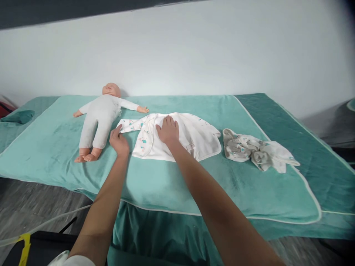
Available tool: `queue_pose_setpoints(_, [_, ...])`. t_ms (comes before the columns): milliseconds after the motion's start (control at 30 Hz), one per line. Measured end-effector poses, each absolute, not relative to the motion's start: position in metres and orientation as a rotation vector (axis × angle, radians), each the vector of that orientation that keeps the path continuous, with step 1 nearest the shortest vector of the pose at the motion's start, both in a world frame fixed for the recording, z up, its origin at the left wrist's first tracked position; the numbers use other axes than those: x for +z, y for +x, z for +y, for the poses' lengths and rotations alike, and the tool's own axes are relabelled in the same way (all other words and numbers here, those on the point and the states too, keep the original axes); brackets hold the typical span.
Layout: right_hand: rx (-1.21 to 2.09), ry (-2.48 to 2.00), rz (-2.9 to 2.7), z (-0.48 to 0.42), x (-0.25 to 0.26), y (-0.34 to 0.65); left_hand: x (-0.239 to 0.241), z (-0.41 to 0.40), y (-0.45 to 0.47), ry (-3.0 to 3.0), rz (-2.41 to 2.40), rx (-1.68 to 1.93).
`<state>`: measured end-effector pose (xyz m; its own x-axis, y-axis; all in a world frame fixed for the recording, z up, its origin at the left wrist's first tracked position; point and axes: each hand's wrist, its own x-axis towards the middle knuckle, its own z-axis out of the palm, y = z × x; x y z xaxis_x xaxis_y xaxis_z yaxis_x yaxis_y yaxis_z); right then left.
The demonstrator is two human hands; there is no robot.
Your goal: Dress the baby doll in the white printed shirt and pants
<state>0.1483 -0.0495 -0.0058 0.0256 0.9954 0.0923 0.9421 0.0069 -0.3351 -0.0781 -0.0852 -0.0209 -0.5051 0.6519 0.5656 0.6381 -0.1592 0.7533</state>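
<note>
Your left hand (119, 141) is at the cuff end of the shirt's sleeve (133, 125), fingers curled, fingertips touching the cloth; cannot tell if they are clamped on it. Your right hand (168, 130) is palm down on the body of the white shirt (203, 138), fingers apart, pressing flat, not gripping. Both your arms reach in from the bottom edge, bare along the forearm

Shirt is spread out on the green blanket (155, 186), mid-view, in front of you. That sleeve sticks out to your left, printed with small coloured figures; most of the body is plain white, with more print at the far right end

Doll (97, 111) lies on its back to the left of the shirt, head toward the wall (194, 55), feet toward you, arms out to the sides. It has a white cloth body; its feet touch each other. Its hand on the shirt side is near the sleeve, not touching

Crumpled printed clothes (244, 147) lie just right of the shirt, bunched up, right end over the blanket's white edging. Darker green cover (318, 181) shows under the blanket on that side. Grey floor (24, 201) lower left, yellow strap (24, 249) in the bottom left corner
</note>
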Motion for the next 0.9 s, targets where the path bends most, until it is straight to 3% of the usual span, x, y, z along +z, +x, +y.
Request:
queue_pose_setpoints(200, [0.270,-2.010,-1.991,-0.050,-0.005,0.149,-0.022,-0.085,-0.079,1.649,2.068,1.814])
queue_pose_setpoints(467, [0.254,-2.019,-2.043,-0.049,-0.008,0.148,-0.018,-0.084,-0.067,2.049,1.945,1.255])
queue_pose_setpoints(900, [0.299,-1.944,-2.158,-0.072,-0.008,0.211,-0.017,-0.079,-0.065,2.019,2.017,1.258])
